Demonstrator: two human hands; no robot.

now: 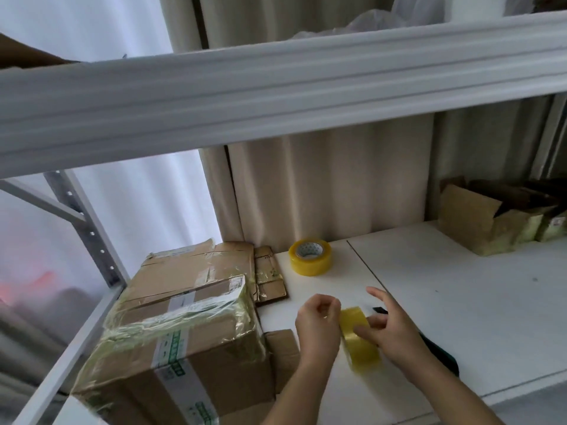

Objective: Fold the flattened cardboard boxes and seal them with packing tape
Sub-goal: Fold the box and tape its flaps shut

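Observation:
Low in the middle of the head view, I hold a yellowish roll of packing tape (359,340) above the white shelf board (429,286). My right hand (391,331) grips the roll from the right, thumb and fingers on its rim. My left hand (319,326) has its fingers curled and pinches at the roll's upper left edge. A second yellow tape roll (310,256) lies flat farther back. To the left stands a brown cardboard box (184,335) sealed with glossy tape, and flattened cardboard pieces (270,277) lie behind it.
A thick white shelf beam (276,96) crosses overhead, close to the camera. Opened small cardboard boxes (478,222) stand at the back right. A dark tool (441,354) lies under my right wrist. A metal upright (89,231) bounds the shelf on the left.

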